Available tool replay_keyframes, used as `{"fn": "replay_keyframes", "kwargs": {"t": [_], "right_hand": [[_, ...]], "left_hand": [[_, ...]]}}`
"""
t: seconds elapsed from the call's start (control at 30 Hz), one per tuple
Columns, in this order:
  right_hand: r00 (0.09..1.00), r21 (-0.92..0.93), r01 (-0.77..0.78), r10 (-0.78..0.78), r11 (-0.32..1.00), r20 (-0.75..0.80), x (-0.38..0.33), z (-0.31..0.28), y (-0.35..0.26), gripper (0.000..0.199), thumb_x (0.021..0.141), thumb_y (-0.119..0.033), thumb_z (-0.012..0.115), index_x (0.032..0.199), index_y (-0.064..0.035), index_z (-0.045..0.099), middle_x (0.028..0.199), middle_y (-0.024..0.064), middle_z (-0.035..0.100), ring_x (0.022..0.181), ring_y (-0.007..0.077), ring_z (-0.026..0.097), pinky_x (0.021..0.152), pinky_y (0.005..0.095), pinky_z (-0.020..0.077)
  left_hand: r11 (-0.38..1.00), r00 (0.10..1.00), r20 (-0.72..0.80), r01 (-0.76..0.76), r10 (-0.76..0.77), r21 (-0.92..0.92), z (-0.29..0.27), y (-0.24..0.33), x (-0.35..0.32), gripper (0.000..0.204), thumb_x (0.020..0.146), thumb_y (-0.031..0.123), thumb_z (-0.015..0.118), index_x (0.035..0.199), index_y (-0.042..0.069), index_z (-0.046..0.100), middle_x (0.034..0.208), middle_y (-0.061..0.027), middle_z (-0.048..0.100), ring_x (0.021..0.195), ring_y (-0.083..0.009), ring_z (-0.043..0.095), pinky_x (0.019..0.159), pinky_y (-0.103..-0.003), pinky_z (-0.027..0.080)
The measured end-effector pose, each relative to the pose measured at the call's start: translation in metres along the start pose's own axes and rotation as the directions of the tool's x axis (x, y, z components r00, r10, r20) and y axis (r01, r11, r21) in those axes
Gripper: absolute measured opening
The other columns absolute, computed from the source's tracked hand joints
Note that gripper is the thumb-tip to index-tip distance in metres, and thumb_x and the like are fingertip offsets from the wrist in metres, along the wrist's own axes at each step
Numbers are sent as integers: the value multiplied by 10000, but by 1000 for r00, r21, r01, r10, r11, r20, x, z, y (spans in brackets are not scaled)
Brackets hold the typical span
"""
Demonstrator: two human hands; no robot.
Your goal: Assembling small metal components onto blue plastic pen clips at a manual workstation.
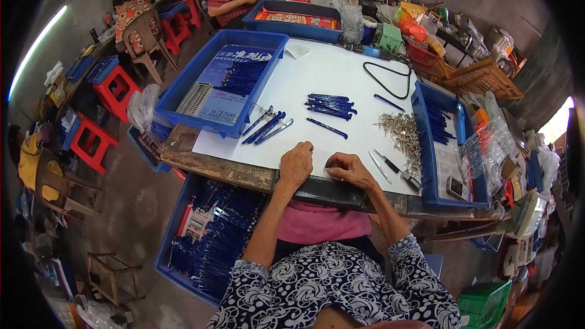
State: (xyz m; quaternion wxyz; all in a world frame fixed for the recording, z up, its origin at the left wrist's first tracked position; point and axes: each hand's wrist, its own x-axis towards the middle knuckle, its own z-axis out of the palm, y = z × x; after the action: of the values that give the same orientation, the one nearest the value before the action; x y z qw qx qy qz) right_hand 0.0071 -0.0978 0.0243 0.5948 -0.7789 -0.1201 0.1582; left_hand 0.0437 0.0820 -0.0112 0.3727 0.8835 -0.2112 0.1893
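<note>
My left hand [296,165] rests on the near edge of the white table top [317,79], fingers curled, holding nothing that I can see. My right hand [349,168] lies beside it, a little apart, fingers bent down on the white surface; whether it holds anything small I cannot tell. Ahead of my left hand lie a few blue pens [265,128]. One single blue pen [327,128] lies further in, and a bundle of blue pens [331,105] beyond it. To the right sits a heap of small metal clips [402,134], with a couple of thin tools [386,164] near my right hand.
A blue tray [183,94] with pens and a printed sheet stands at the left; another blue tray [426,164] at the right holds pens and a phone. A black cable [390,79] loops at the back. Under the table a blue crate [177,231] holds pens. Other people sit at the far tables.
</note>
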Motion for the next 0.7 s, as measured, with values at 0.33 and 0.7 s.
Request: {"fn": "replay_keyframes", "kwargs": {"t": [0.33, 0.7], "right_hand": [[997, 53, 43, -40, 998, -63, -3, 0, 1, 204, 754, -168, 610, 870, -4, 582, 638, 0, 529, 549, 65, 459, 498, 201, 367], [996, 49, 63, -60, 997, -70, -3, 1, 2, 235, 751, -200, 618, 873, -3, 578, 636, 1, 527, 540, 64, 454, 484, 203, 360]], "left_hand": [[1000, 1000, -5, 0, 0, 25, 0, -1, 1, 64, 791, 108, 484, 814, 64, 524, 759, -123, 570, 665, -328, 568, 605, -398, 455], [997, 996, 42, 73, -73, 3, -4, 3, 2, 85, 789, 112, 509, 806, 43, 555, 781, -129, 590, 724, -315, 571, 646, -386, 447]]}}
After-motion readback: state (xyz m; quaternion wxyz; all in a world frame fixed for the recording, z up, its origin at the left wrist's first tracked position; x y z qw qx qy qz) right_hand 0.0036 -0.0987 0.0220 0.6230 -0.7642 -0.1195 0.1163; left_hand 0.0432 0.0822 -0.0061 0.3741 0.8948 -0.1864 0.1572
